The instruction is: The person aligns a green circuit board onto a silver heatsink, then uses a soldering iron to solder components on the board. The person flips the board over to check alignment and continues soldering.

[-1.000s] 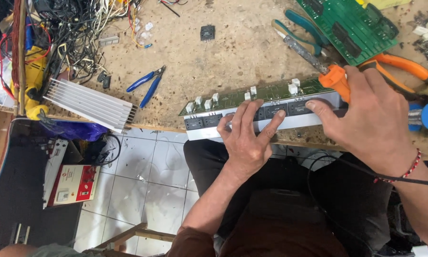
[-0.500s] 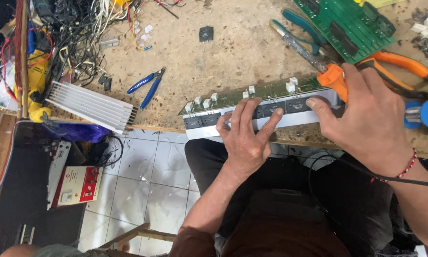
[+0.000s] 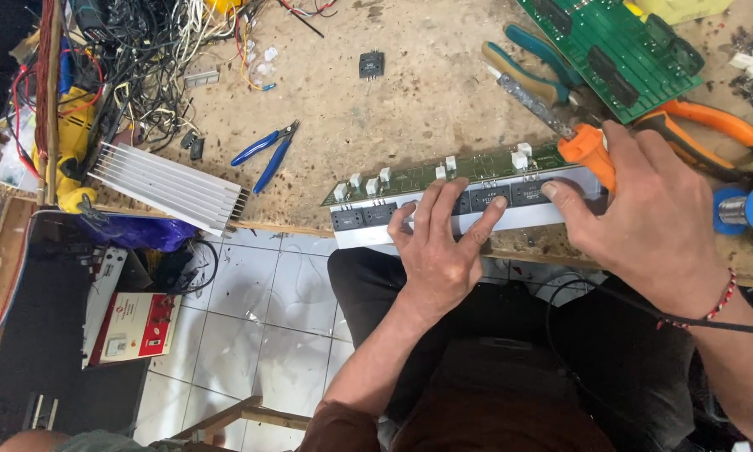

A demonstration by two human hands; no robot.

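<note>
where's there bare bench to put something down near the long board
Best patch: bare bench top between the blue cutters, small black part and long board. Crowded: wire tangle top left; pliers, green board and right hand on the right.

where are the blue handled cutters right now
In the head view the blue-handled cutters lie on the wooden workbench, left of centre, between the ribbed metal heatsink and the long circuit board, well clear of both hands.
</note>
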